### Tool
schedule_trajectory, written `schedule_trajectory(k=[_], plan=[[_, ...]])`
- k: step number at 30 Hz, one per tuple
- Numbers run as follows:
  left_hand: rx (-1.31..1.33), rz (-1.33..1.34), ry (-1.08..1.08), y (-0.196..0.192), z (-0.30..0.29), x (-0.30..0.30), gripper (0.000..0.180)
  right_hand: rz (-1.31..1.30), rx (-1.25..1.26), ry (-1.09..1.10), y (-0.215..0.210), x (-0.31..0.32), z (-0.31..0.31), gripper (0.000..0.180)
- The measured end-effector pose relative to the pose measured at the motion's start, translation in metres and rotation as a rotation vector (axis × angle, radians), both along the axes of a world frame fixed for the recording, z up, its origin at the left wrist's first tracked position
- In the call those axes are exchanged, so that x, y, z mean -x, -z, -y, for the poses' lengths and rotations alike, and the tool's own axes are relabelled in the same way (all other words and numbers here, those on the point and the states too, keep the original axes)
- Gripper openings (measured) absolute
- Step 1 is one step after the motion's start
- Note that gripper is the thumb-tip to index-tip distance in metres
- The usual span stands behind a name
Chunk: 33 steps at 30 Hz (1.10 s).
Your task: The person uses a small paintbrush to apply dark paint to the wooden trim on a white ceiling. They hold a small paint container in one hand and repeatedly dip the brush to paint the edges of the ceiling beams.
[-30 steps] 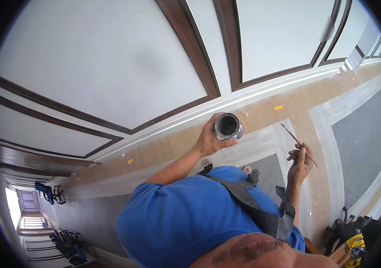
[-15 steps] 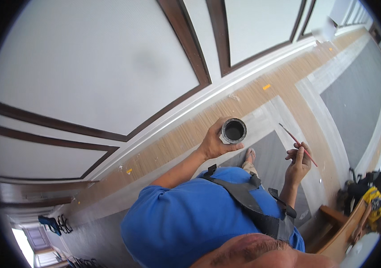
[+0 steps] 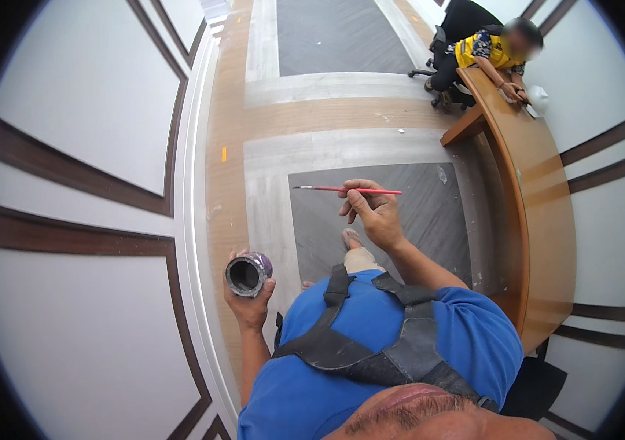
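In my left hand [image 3: 249, 308] is a small paint can [image 3: 266, 265], its rim smeared dark and its mouth facing up. The fingers wrap round its side; the inside looks dark, and how full it is I cannot make out. My right hand [image 3: 377, 213] pinches a thin paintbrush [image 3: 334, 189] with a red handle. The brush lies level in the air, its dark tip pointing left, well apart from the can. Below both hands is the grey and wood-toned floor [image 3: 415, 220].
White wall panels [image 3: 92, 161] with dark brown trim run along the left. A curved wooden desk [image 3: 547, 242] stands at the right. Behind its far end a person in a yellow vest [image 3: 499, 53] sits on a black office chair [image 3: 466, 22]. An orange tape strip [image 3: 224, 154] marks the floor.
My body and view have turned to the right, away from the panelled wall, bringing the desk and seated person into fuller view. Can and brush stay in the same hands; the brush now lies level.
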<state>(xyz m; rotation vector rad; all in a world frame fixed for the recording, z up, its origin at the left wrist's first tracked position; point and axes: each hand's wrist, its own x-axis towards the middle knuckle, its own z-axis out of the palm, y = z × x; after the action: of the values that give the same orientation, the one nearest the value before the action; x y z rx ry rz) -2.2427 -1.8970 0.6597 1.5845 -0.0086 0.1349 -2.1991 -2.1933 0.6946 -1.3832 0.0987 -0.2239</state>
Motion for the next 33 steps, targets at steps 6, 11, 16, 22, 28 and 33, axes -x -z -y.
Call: schedule_trajectory(k=[6,11,16,22,28,33], plan=[[-0.004,-0.025,0.023,0.012,0.006,0.005,0.074,0.073,0.123,0.006,0.008,-0.003,0.002,0.018],[-0.142,0.069,0.014,-0.002,0.021,0.002,0.079,0.111,0.176,0.065,0.029,-0.004,0.025,0.021],[0.112,-0.056,-0.1,-0.008,0.051,0.009,0.08,0.088,0.19,-0.041,0.021,-0.031,0.052,0.024],[0.045,-0.108,-0.273,-0.025,0.069,0.011,0.08,0.049,0.176,-0.236,0.034,-0.104,0.072,0.024],[-0.026,-0.098,-0.474,-0.032,0.096,0.015,0.074,0.156,0.175,-0.327,0.014,-0.141,0.044,0.027],[-0.072,-0.064,-0.522,-0.032,0.11,0.021,0.078,0.128,0.109,-0.421,0.006,-0.144,0.042,0.027]])
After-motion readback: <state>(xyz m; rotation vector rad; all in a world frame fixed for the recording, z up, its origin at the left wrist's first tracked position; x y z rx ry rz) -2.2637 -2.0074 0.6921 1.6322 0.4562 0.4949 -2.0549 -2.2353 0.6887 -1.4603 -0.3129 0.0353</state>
